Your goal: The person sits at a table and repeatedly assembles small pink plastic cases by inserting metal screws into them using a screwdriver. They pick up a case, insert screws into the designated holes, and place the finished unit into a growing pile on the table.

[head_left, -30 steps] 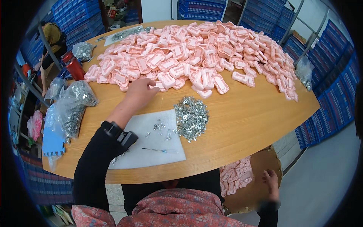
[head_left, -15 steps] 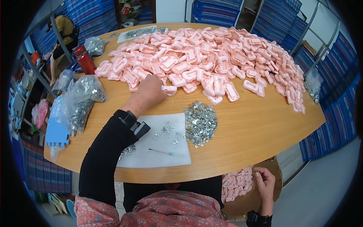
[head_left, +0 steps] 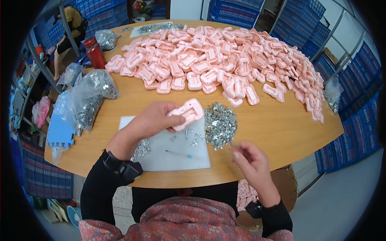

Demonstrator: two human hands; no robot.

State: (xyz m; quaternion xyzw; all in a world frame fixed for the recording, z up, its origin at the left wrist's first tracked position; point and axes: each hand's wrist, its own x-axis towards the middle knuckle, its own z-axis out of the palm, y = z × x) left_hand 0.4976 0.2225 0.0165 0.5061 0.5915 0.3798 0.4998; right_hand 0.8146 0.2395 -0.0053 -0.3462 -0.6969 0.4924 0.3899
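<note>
My left hand (head_left: 157, 118) is closed on a pale pink plastic shell (head_left: 194, 112), its thumb on top and the recessed side facing up. It is above a white foam sheet (head_left: 181, 160). My right hand (head_left: 252, 164), slightly blurred, hovers by the table's front edge with curled fingers, thumb and forefinger apart and no object visible between them. Just beyond it lies a pile of small silvery metal clips (head_left: 220, 126). On the sheet are a thin screwdriver-like tool (head_left: 179, 154) with a clear handle and small groups of clips (head_left: 141, 149).
A large heap of pink shells (head_left: 217, 52) covers the table's far side. Clear bags of metal parts (head_left: 92, 106), a blue foam mat (head_left: 59, 130) and a red bottle (head_left: 95, 53) stand left. Below the table's right edge is a cardboard box (head_left: 287, 186) with shells. Another person sits far left.
My left hand has come back from the heap toward me with a pink shell. My right hand has risen from the box below the table to near the metal clips.
</note>
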